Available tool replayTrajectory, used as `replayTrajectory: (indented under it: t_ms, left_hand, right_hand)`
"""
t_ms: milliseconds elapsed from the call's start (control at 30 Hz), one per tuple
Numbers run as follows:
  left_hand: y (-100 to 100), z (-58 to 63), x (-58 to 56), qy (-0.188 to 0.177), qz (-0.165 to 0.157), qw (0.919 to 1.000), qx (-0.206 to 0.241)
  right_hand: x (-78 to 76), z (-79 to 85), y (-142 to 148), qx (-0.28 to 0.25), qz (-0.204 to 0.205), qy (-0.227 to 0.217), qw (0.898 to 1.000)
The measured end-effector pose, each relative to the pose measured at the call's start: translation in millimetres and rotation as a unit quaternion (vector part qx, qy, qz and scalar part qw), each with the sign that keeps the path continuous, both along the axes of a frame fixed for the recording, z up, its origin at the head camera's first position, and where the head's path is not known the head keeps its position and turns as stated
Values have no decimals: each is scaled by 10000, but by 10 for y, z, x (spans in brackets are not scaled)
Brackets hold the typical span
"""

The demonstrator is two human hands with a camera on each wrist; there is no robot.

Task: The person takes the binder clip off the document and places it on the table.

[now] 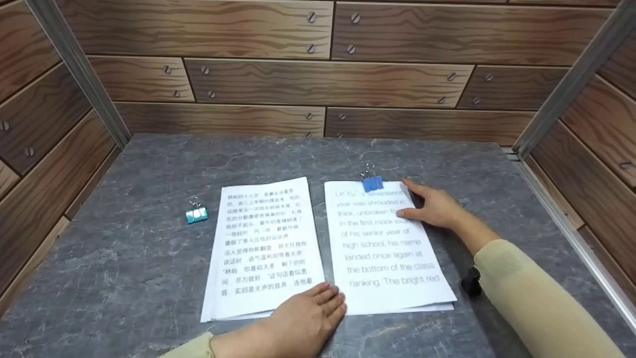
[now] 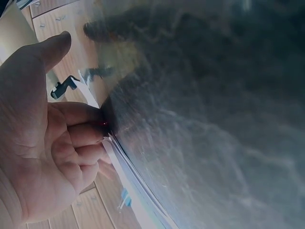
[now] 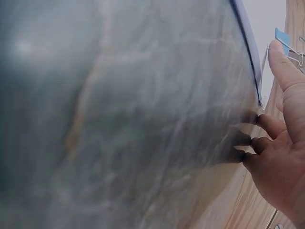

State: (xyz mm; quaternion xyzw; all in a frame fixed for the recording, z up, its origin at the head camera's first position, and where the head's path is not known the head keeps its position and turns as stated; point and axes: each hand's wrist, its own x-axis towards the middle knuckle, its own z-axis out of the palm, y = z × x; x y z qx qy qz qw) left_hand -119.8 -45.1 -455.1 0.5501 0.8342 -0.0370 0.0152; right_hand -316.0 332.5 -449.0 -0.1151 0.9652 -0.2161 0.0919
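Note:
Two stacks of printed white sheets lie side by side. The right paper stack point(image 1: 385, 248) has English text and a blue binder clip point(image 1: 372, 183) on its top edge, wire handles raised. Chinese text covers the left paper stack point(image 1: 263, 243), with no clip on it. My left hand point(image 1: 305, 318) lies at the bottom between the stacks, its fingertips by the right stack's lower left corner. At the right stack's upper right corner, my right hand point(image 1: 435, 208) touches the edge with fingers spread. In the right wrist view, its fingertips point(image 3: 259, 119) touch the tabletop.
A teal binder clip point(image 1: 197, 215) lies left of the left stack. The grey marbled tabletop point(image 1: 124, 263) is bounded by wood-patterned walls point(image 1: 248, 82) and metal posts point(image 1: 82, 74). A small black object point(image 1: 471, 282) is beside the right sleeve.

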Motion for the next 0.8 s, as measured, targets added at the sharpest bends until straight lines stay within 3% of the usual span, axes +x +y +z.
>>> replayTrajectory:
  t_ms: [133, 367, 633, 767, 800]
  left_hand:
    - [-7, 63, 28, 126, -19, 9999, 84]
    - [-2, 71, 22, 116, -46, 9997, 214]
    - [3, 111, 28, -95, 83, 9999, -84]
    - [-10, 57, 4, -19, 10, 10000, 18]
    - [-14, -10, -18, 12, -29, 10000, 83]
  right_hand:
    - [14, -10, 0, 81, 119, 67, 9999]
    - [34, -9, -8, 167, 163, 158, 9996]
    - [66, -1, -29, 71, 199, 117, 9997]
    - [66, -16, -28, -165, 119, 72, 9998]
    - [66, -21, -25, -258, 93, 42, 9996]
